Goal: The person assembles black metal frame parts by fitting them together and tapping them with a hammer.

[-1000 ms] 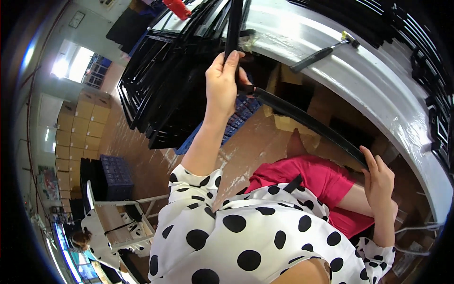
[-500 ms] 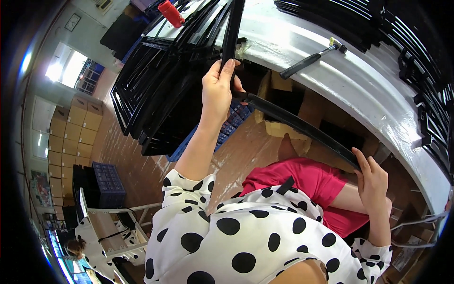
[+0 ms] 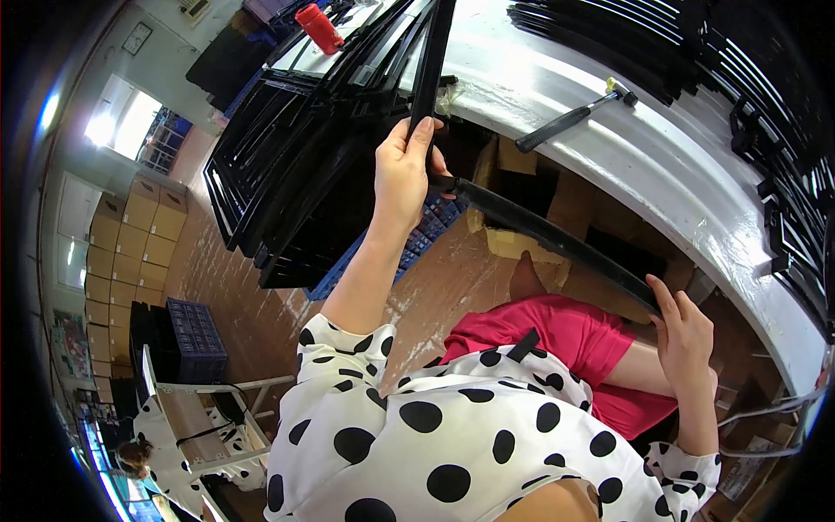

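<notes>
Your left hand [image 3: 402, 183], 12 o'clock: grip wrapped round the upright black bar [image 3: 430, 70]. Your right hand [image 3: 684, 339], past 3: grip pinching the slanted black bar [image 3: 557, 239] (hammer [image 3: 557, 127] on tabletop [image 3: 661, 165], 1–2 o'clock).

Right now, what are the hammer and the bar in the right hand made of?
The black bar looks like plastic or painted metal: smooth, faintly shiny. The hammer's grip seems rubber or plastic, dull black; its shaft, gleaming silver, is probably metal.

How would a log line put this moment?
left hand: grips forward-pointing black bar | right hand: holds rightward-slanting black bar by its end | hammer: lies on white tabletop
</notes>
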A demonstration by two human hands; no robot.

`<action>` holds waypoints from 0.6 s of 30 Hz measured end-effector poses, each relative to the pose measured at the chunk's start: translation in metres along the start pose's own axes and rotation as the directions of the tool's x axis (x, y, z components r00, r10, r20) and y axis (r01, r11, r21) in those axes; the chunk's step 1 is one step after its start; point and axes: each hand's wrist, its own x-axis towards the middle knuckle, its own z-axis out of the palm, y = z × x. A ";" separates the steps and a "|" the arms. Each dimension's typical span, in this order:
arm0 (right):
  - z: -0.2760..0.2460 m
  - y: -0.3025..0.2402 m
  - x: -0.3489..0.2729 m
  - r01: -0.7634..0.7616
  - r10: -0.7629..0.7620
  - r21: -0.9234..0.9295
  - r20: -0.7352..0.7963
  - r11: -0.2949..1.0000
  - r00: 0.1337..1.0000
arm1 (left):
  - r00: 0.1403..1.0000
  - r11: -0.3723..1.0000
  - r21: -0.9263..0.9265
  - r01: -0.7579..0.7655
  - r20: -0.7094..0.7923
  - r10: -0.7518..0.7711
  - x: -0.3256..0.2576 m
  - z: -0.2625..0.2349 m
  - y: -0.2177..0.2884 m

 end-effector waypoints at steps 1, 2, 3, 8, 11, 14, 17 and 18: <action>-0.001 0.000 0.001 0.002 -0.002 0.000 -0.001 1.000 1.000 | 1.000 1.000 0.000 -0.001 -0.002 0.001 0.000 -0.001 0.000; -0.002 -0.001 0.002 0.006 -0.006 -0.003 -0.018 1.000 1.000 | 1.000 1.000 -0.002 -0.006 -0.002 0.006 0.001 -0.001 0.000; -0.002 -0.001 0.003 0.008 -0.008 -0.006 -0.034 1.000 0.999 | 1.000 1.000 -0.006 -0.011 0.000 0.011 0.002 -0.002 -0.001; -0.006 -0.002 0.003 0.016 -0.017 -0.042 -0.034 0.999 0.999 | 1.000 0.999 0.021 -0.027 -0.008 0.027 0.005 0.000 -0.005; -0.003 -0.001 0.004 0.027 -0.028 -0.047 -0.033 0.999 0.999 | 0.999 0.997 0.056 -0.043 -0.019 0.044 0.004 -0.002 -0.007; -0.008 -0.003 0.005 0.024 -0.025 -0.026 -0.028 0.999 0.999 | 0.997 0.991 0.114 -0.069 -0.021 0.072 0.002 -0.001 -0.008; -0.012 -0.005 0.003 -0.029 0.026 0.065 0.055 0.997 0.998 | 0.995 0.980 0.175 -0.096 -0.013 0.100 -0.006 0.000 -0.008; -0.012 -0.006 0.003 -0.079 0.063 0.117 0.134 0.990 0.989 | 0.995 0.976 0.195 -0.099 -0.006 0.102 -0.007 0.000 -0.009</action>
